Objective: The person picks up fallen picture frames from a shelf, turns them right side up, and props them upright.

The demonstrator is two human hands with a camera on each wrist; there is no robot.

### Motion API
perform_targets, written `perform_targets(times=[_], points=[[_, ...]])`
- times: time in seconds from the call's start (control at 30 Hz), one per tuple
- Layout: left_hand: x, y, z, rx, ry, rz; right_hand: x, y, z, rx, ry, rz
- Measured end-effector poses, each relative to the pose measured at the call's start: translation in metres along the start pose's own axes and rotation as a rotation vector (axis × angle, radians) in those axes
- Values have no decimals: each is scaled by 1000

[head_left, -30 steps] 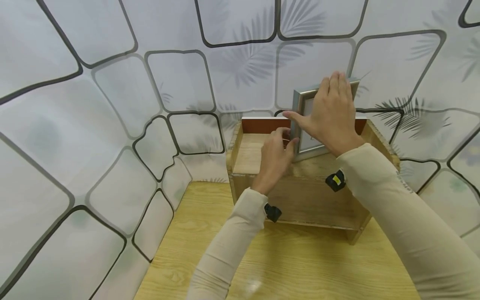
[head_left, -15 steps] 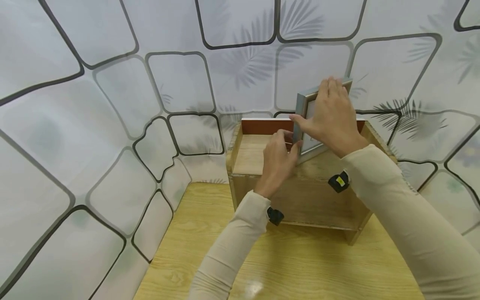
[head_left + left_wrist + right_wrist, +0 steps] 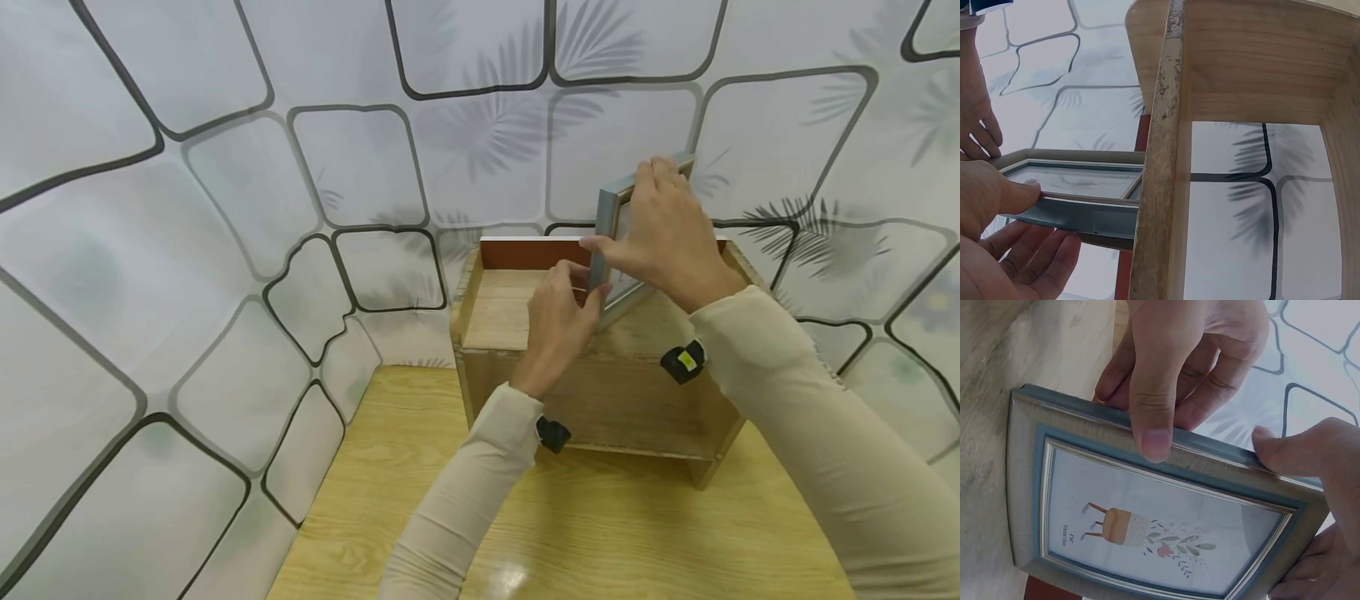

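A picture frame (image 3: 605, 223), silvery with blue-grey edges, stands upright at an angle on the top board of a small wooden shelf (image 3: 615, 404). Its print (image 3: 1166, 522) of a potted plant shows in the right wrist view. My left hand (image 3: 558, 327) pinches the lower left side of the frame, thumb on the front and fingers behind. With its fingers over the top edge and the thumb at the left side, my right hand (image 3: 671, 237) holds the frame from above. Part of the frame's front is hidden behind that hand in the head view.
The shelf stands on a yellow wood-grain table (image 3: 420, 533), close to a patterned wall covering (image 3: 480, 158). A reddish-brown strip with a white upper edge (image 3: 525, 252) runs along the back of the shelf top. Raised wooden sides bound it left and right.
The frame has turned a little on the shelf, its left side shifting slightly right and showing more of its edge. Both hands have moved slightly right with it; the right fingers bend more over the top.
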State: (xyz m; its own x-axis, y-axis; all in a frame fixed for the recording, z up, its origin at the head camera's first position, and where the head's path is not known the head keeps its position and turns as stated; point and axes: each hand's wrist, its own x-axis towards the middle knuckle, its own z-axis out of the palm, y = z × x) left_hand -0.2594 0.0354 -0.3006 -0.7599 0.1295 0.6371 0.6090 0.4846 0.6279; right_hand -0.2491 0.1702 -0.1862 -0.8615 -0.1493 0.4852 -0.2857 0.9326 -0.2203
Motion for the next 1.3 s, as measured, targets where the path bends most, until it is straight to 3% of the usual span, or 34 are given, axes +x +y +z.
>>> perform_targets(times=[0.33,0.53,0.87,1.1,1.3], points=[[-3,0,0,-69,-13,23,-1,9,-5,80,-28,-39],[-1,2,3,-65,-8,63,0,16,-7,121,-53,-45],[-5,-6,0,-92,12,40,3,23,-14,110,-101,-82],[-7,-9,-1,-47,-76,-13,1,37,-20,161,-146,-116],[-8,-10,3,-16,-152,-3,3,46,-22,197,-156,-164]])
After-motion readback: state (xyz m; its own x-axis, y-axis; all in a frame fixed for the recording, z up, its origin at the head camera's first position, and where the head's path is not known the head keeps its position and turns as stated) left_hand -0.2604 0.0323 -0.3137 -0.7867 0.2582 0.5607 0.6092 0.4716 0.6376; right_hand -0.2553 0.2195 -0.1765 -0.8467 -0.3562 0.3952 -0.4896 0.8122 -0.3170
